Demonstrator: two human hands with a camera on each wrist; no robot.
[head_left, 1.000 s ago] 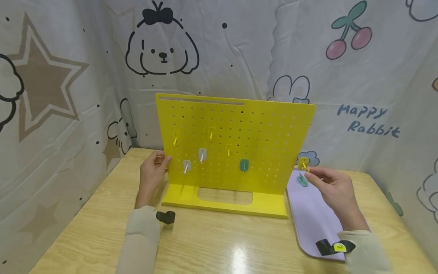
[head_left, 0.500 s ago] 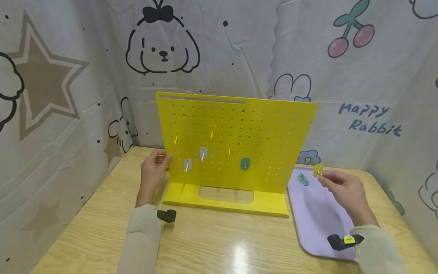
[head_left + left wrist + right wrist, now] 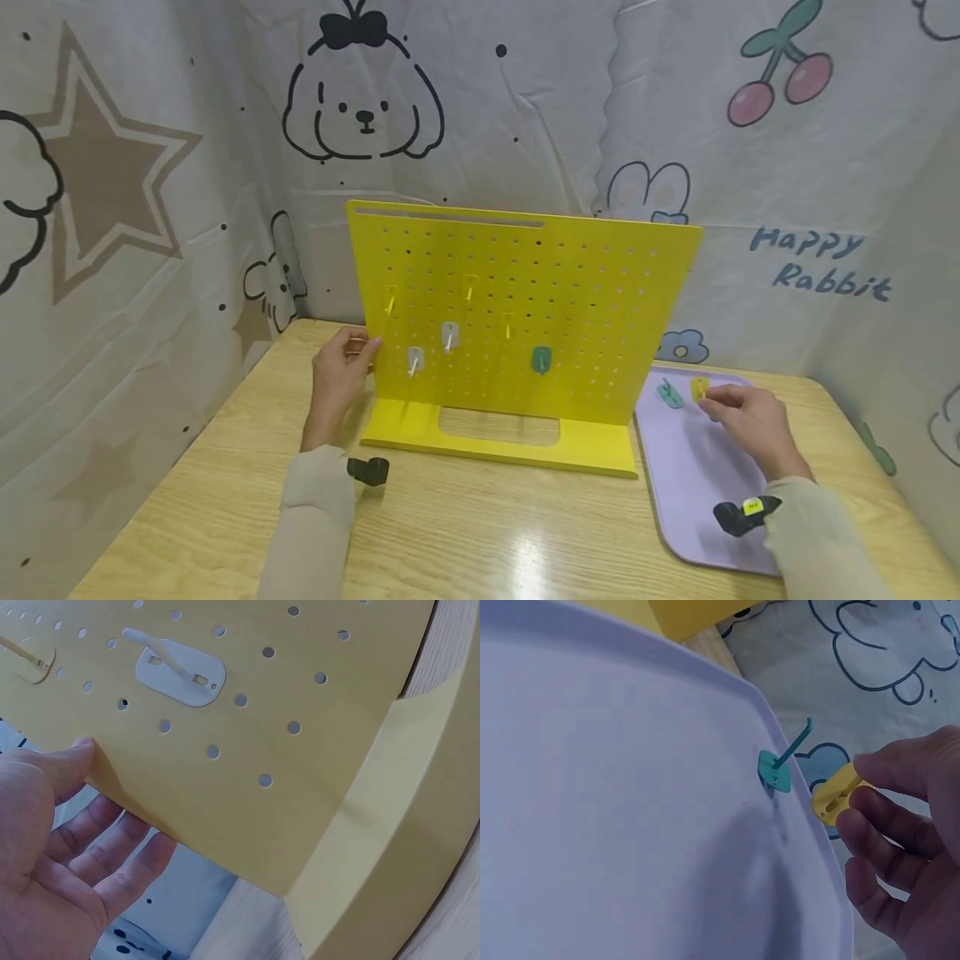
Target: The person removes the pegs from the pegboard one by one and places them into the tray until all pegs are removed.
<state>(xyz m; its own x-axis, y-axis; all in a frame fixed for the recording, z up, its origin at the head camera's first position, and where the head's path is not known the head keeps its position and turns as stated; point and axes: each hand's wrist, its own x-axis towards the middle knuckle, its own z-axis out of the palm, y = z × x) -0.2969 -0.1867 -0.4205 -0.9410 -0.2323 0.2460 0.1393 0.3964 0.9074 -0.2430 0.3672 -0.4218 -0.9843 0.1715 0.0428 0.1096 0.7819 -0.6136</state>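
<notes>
A yellow pegboard (image 3: 585, 275) stands upright on its base. At its left edge my left hand (image 3: 341, 375) grips the board, thumb on the front face and fingers behind, as the left wrist view shows. Over the far end of a lilac tray (image 3: 697, 492), my right hand (image 3: 753, 421) pinches a yellow pegboard hook (image 3: 836, 799) between thumb and fingers. Close to it, a green hook (image 3: 670, 393) lies in the tray with its prong up. Whether the yellow hook touches the tray is unclear.
Several hooks hang on the board: a green one (image 3: 542, 360), white ones including a lower-left one (image 3: 416, 360), and yellow ones such as the upper one (image 3: 470, 289). The wooden table (image 3: 450, 525) meets a printed curtain (image 3: 525, 100) behind and at the sides.
My right hand has moved right, away from the board's edge, and lowered the yellow hook beside the green hook at the tray. My left hand keeps its grip on the board.
</notes>
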